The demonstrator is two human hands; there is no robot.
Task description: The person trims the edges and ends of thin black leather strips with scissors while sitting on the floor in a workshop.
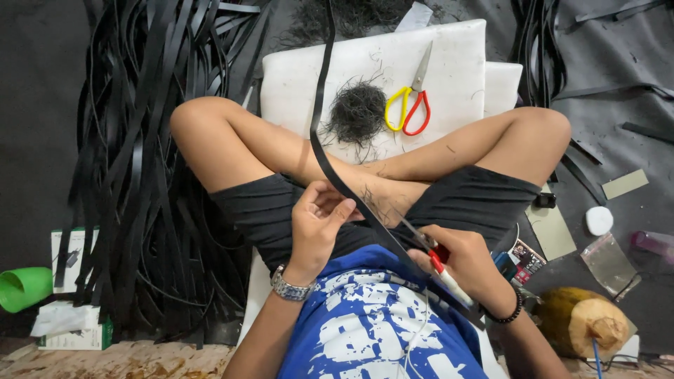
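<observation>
Black strip pinched in left hand over lap, right hand gripping red-and-white cutter against it

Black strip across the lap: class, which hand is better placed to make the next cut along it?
Right. The right hand already holds the red-and-white cutter against the black strip, while the left hand only pinches the strip steady.
</observation>
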